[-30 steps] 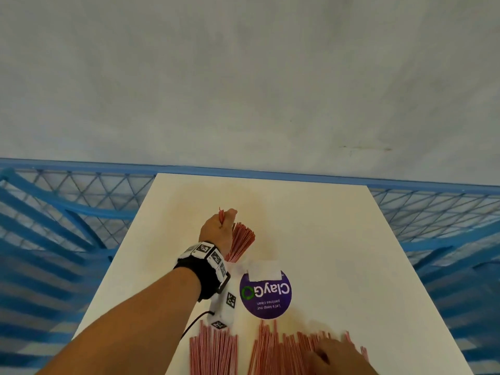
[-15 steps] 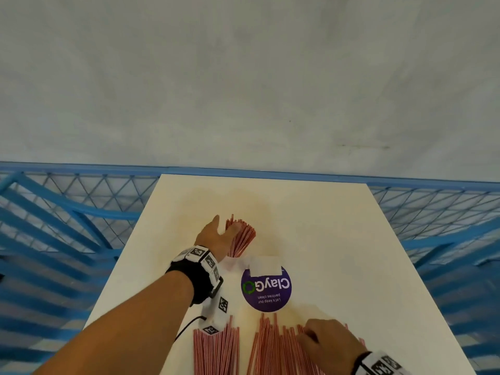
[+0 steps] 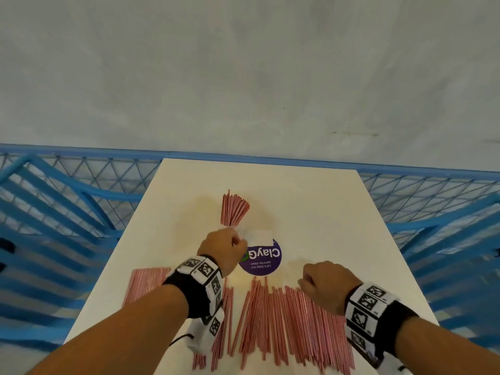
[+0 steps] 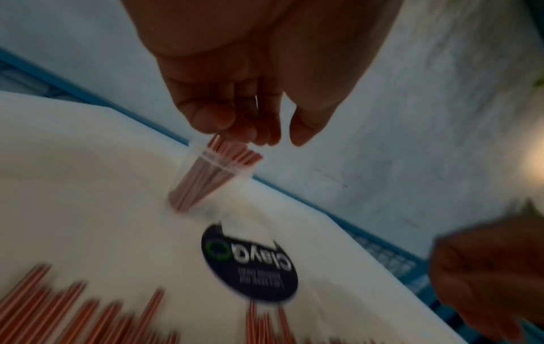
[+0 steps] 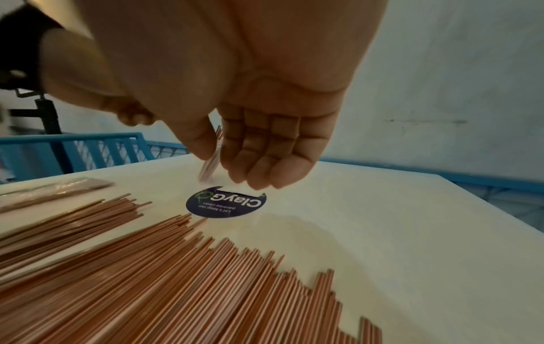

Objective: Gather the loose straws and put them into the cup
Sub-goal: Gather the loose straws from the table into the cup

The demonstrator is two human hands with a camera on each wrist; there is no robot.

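A clear cup (image 4: 212, 172) stands at the middle of the white table (image 3: 324, 212), holding a bunch of red striped straws (image 3: 234, 209). Just in front of the cup hovers my left hand (image 3: 224, 247), a little above the table; its fingers (image 4: 235, 121) hang loosely curled and hold nothing. Many loose straws (image 3: 284, 320) lie fanned out at the near edge. Over their far ends my right hand (image 3: 322, 285) hovers. Its fingers (image 5: 265, 163) are relaxed and empty.
A round purple sticker (image 3: 261, 257) lies on the table between the cup and the loose straws. A separate bundle of straws (image 3: 146, 282), apparently in a clear wrapper, lies at the near left. Blue mesh railing (image 3: 81, 185) surrounds the table below a grey wall.
My left hand has let go of the straws in the cup and drawn back toward me. My right hand has lifted off the loose straws. The camera has tilted down.
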